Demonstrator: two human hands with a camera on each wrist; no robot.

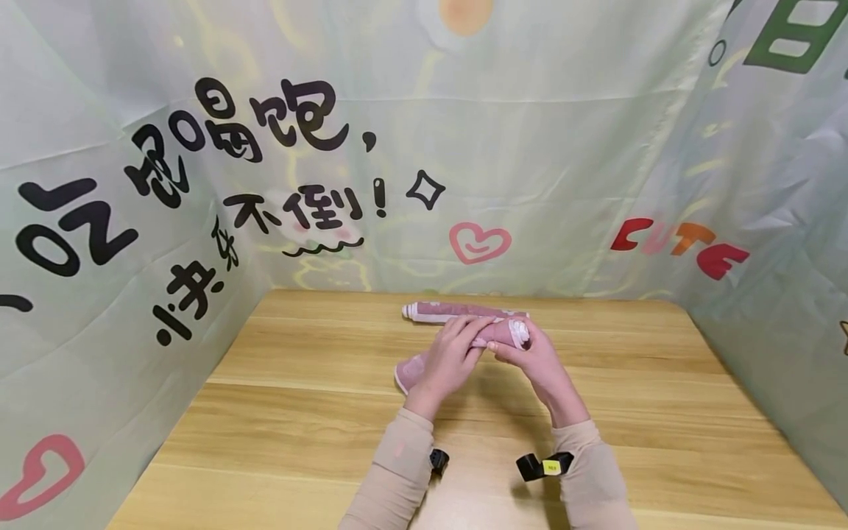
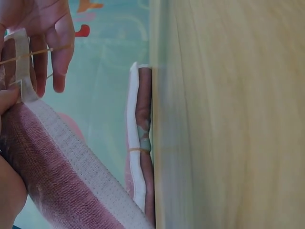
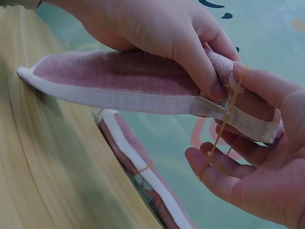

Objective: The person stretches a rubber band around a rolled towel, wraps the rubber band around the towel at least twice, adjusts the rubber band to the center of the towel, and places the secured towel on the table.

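A rolled pink towel (image 1: pixel 498 335) with white edging is held above the table. My left hand (image 1: pixel 453 357) grips it around the middle, the thumb pressing on the roll in the right wrist view. At the towel's end, my right hand (image 1: pixel 543 368) holds a thin rubber band (image 3: pixel 228 110) stretched between thumb and fingers. The band loops around the towel's end, and the right thumb lies against the roll. Farther back on the table lies a second rolled pink towel (image 1: pixel 457 312), with a band (image 3: pixel 143 170) around its middle.
The wooden table (image 1: pixel 298 412) spreads around both hands. Printed cloth walls (image 1: pixel 543 162) stand behind it and at both sides. Black wrist devices (image 1: pixel 545 466) are strapped near the sleeves.
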